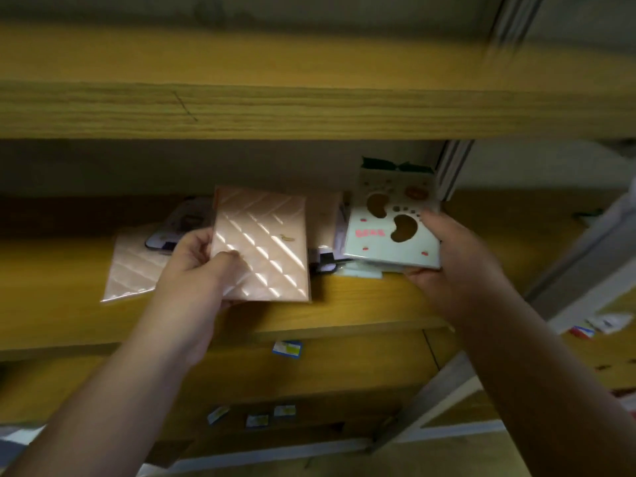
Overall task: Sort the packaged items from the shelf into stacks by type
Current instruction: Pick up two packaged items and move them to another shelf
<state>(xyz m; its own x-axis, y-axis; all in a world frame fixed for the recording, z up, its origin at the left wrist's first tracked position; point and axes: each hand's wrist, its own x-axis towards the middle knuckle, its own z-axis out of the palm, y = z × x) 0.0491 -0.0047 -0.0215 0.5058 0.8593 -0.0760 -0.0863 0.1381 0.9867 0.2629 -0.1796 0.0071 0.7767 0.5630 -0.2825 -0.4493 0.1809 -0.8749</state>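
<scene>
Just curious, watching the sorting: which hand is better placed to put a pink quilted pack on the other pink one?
Left. The left hand already grips a pink pack, and the other pink pack lies just left of it. The right hand holds the green pack.

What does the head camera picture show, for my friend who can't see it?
A person's left hand holds a pink quilted packet and the right hand holds a pale green paw-print packet, both over a wooden shelf with more packets lying behind.

Both arms reach forward; left grip [199, 259] pinches, thumb on top; right grip [447, 263] curls, fingers underneath.
</scene>
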